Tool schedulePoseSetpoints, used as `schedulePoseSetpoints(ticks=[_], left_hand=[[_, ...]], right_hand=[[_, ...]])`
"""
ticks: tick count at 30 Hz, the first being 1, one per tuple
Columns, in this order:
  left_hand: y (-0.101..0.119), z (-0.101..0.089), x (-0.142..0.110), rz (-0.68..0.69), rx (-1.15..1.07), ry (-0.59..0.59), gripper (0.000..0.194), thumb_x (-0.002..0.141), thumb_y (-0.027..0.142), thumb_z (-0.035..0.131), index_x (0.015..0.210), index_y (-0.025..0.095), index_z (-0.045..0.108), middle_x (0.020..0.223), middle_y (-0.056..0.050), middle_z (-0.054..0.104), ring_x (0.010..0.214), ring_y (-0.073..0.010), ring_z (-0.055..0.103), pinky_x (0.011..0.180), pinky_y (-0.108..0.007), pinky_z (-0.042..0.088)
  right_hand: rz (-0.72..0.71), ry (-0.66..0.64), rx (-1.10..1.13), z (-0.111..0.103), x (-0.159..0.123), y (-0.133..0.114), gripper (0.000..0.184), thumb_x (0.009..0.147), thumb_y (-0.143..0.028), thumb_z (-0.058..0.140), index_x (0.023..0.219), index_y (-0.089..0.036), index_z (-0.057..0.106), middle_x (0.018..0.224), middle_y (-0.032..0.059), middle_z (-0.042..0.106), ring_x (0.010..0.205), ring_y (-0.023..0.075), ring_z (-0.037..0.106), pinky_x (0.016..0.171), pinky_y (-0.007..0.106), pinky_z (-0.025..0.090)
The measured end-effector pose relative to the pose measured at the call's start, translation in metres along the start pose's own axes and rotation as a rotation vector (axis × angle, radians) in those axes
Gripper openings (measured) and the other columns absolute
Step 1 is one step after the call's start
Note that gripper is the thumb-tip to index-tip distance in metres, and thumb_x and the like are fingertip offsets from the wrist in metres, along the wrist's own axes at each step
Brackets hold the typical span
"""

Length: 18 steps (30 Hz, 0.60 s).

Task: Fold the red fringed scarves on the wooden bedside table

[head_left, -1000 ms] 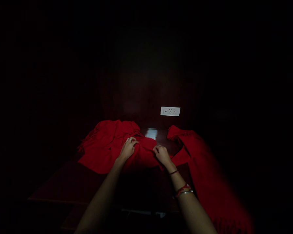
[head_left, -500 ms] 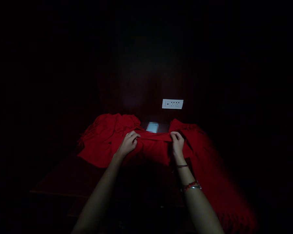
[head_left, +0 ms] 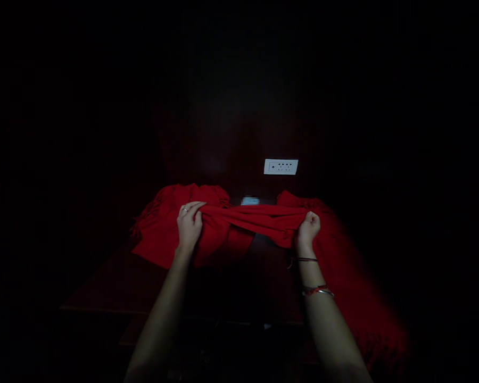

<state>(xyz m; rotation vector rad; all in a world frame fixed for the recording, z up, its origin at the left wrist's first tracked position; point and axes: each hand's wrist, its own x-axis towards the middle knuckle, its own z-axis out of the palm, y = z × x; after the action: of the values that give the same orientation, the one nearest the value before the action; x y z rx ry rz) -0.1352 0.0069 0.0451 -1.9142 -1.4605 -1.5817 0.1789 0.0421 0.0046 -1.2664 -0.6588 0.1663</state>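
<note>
A red fringed scarf (head_left: 255, 215) is stretched between my two hands above a dark table. My left hand (head_left: 189, 223), with a ring on one finger, grips the scarf's left part, where cloth fans down toward the table. On the other side, my right hand (head_left: 309, 229) is closed around gathered red cloth, with bracelets on that wrist. The span between the hands is bunched into lengthwise folds. More red cloth lies heaped at the left, with fringe at its edge; whether it is all one piece I cannot tell.
Red fringed cloth (head_left: 347, 276) spreads along the right side and over the front. A white wall socket (head_left: 281, 167) is on the dark wall behind. A small pale blurred rectangle (head_left: 250, 200) lies beyond the scarf. The table's front edge (head_left: 104, 310) shows faintly; surroundings are very dark.
My hands have moved apart, the left one leftward and the right one rightward, both slightly up. The cloth between them has lifted and drawn into a narrower, longer band.
</note>
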Motion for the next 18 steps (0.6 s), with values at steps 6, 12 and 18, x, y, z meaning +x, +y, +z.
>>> schedulePoseSetpoints(ticks=[6,12,18], left_hand=[[0.052,-0.044,-0.013,0.223,-0.18,-0.529,0.02,0.078,0.029,0.042,0.083,0.021,0.059,0.083,0.0,0.061,0.081,-0.0149,0.055,0.078,-0.028,0.041],[0.096,-0.051,-0.04,0.476,-0.471,-1.387,0.023,0.077,0.032,0.048,0.097,0.027,0.058,0.098,0.002,0.061,0.088,-0.0134,0.055,0.075,-0.022,0.041],[0.079,0.022,-0.002,0.272,-0.174,-0.895,0.032,0.08,0.035,0.042,0.105,0.017,0.052,0.11,-0.006,0.053,0.101,-0.0176,0.047,0.089,-0.029,0.033]], right_hand=[[-0.242,-0.068,-0.256,-0.008,0.076,-0.072,0.031,0.082,-0.026,0.022,0.082,-0.01,0.049,0.078,0.0088,0.054,0.07,0.0131,0.05,0.067,0.03,0.041],[-0.587,-0.315,-0.732,-0.043,0.15,-0.154,0.029,0.081,-0.026,0.035,0.089,-0.007,0.055,0.083,0.01,0.056,0.082,0.0163,0.053,0.073,0.035,0.037],[-0.54,-0.778,-1.158,-0.049,0.129,-0.126,0.016,0.063,-0.004,0.055,0.049,-0.011,0.053,0.058,0.0061,0.054,0.068,0.0199,0.056,0.064,0.041,0.04]])
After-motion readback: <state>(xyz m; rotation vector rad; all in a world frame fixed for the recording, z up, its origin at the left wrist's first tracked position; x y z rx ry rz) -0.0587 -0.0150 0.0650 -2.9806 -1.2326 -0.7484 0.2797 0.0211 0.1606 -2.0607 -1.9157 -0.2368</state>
